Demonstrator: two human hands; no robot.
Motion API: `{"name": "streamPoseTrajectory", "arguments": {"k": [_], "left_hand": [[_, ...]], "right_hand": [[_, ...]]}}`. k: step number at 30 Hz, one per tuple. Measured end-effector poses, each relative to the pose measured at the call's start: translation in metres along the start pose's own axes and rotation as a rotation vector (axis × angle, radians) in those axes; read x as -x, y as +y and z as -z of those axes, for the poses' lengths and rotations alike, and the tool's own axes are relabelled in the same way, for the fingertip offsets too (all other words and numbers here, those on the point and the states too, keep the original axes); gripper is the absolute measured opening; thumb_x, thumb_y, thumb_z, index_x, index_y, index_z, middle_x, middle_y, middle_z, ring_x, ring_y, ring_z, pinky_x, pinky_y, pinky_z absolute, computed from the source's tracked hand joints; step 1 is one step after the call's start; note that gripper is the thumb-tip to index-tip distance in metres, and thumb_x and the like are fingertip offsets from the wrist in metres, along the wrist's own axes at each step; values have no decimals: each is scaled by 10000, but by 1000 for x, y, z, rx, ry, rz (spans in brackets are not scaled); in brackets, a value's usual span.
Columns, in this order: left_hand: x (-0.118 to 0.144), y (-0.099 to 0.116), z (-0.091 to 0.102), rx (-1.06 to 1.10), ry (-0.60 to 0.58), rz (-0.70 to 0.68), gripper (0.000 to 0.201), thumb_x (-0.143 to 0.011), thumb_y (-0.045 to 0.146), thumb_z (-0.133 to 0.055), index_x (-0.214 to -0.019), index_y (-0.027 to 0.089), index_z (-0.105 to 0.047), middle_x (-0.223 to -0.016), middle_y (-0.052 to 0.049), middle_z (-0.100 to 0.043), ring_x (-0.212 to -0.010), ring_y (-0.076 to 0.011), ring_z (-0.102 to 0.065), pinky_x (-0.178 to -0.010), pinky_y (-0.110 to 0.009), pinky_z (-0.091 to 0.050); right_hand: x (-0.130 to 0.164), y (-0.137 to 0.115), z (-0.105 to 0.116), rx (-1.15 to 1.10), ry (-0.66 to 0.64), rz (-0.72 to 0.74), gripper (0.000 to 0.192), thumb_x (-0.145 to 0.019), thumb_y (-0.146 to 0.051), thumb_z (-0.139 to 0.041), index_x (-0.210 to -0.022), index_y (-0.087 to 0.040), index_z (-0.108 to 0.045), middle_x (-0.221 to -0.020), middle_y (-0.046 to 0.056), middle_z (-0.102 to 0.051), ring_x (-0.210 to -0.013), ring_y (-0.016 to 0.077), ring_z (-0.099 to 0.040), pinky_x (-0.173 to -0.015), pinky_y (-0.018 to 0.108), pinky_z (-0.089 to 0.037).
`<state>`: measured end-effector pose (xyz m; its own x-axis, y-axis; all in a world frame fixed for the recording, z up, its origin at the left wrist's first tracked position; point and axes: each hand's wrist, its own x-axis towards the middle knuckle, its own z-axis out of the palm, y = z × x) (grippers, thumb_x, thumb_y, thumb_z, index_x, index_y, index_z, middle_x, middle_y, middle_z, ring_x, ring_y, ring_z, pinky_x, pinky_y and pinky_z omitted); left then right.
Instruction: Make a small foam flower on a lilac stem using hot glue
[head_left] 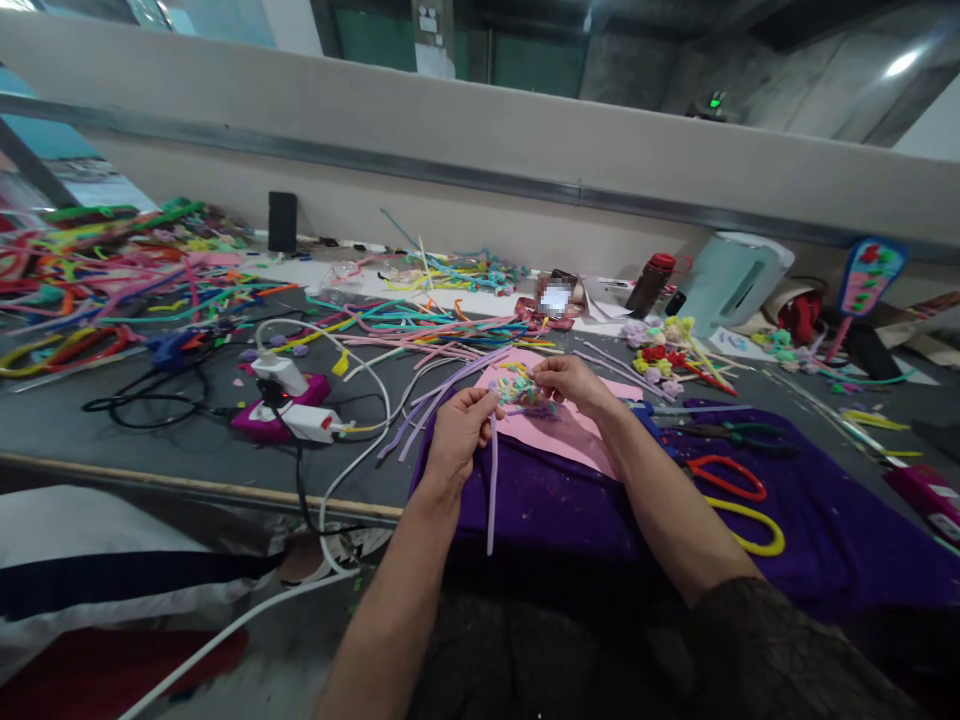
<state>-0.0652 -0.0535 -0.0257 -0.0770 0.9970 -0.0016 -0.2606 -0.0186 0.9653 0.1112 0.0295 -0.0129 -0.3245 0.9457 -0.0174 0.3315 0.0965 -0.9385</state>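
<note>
My left hand (461,430) pinches a lavender pipe cleaner (492,495), whose long end hangs down over the purple cloth (555,500). My right hand (574,383) is closed at the fingertips, a little to the right of the left one. What sits between those fingers is too small to make out. Small pastel twisted pieces (517,385) show between the two hands, over a pink sheet (585,440). More lavender pipe cleaners (431,405) lie beside my left hand.
Scissors with red and yellow handles (739,500) and pliers (742,435) lie right of my right arm. A power strip (281,410) with cables is at left. Pipe cleaner piles (97,270), fuzzy flowers (660,355), a bottle (651,285) and a kettle (735,275) stand behind.
</note>
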Motion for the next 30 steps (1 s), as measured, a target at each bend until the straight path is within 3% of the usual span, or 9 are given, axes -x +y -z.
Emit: {"name": "streamPoseTrajectory", "arguments": {"k": [6,11,16,19,22,26,30], "left_hand": [[0,-2,1,-10,-66,53,315,-652,424,-629,-673,122,-542,-574,7,-567,-331,-10,-357,-299,-142,-210],[0,-3,2,-22,-92,99,331,-648,442,-626,-670,119,-553,-526,16,-541,-326,-9,-337,-304,-143,-197],[0,-3,2,-31,-61,68,324,-654,439,-617,-674,122,-552,-544,11,-556,-332,-8,-334,-309,-142,-201],[0,-2,2,-23,-63,76,305,-654,421,-621,-682,126,-548,-568,9,-571,-334,-10,-346,-308,-144,-205],[0,-1,1,2,-69,59,295,-648,408,-630,-678,128,-545,-598,4,-583,-341,-9,-356,-310,-147,-209],[2,0,0,-9,-77,53,298,-650,415,-625,-666,128,-547,-570,11,-569,-340,-11,-353,-312,-151,-205],[2,0,0,-7,-87,40,295,-649,418,-626,-667,134,-547,-580,16,-581,-339,-10,-353,-313,-155,-206]], "right_hand": [[11,-8,3,-152,-80,3,194,-630,-279,-618,-739,-120,-591,-554,-5,-587,-460,73,-521,-382,151,-303],[12,-5,-3,-125,-104,36,212,-628,-245,-600,-800,-122,-594,-597,-2,-611,-444,65,-498,-403,158,-331],[3,2,-6,179,-90,94,241,-658,-197,-566,-878,-120,-625,-682,5,-640,-530,89,-543,-499,185,-395],[-6,-1,-10,653,2,190,291,-732,-187,-497,-992,-163,-624,-895,49,-652,-761,147,-589,-642,221,-419],[-12,-5,-14,1065,-56,246,252,-739,-192,-501,-934,-194,-659,-990,84,-621,-875,193,-566,-700,248,-401],[-4,-4,-11,1102,-156,253,287,-752,-131,-458,-895,-242,-681,-968,42,-630,-883,162,-563,-724,215,-381],[13,-4,5,1029,-174,247,300,-754,-129,-457,-902,-255,-685,-954,0,-645,-858,133,-571,-723,184,-375]]}}
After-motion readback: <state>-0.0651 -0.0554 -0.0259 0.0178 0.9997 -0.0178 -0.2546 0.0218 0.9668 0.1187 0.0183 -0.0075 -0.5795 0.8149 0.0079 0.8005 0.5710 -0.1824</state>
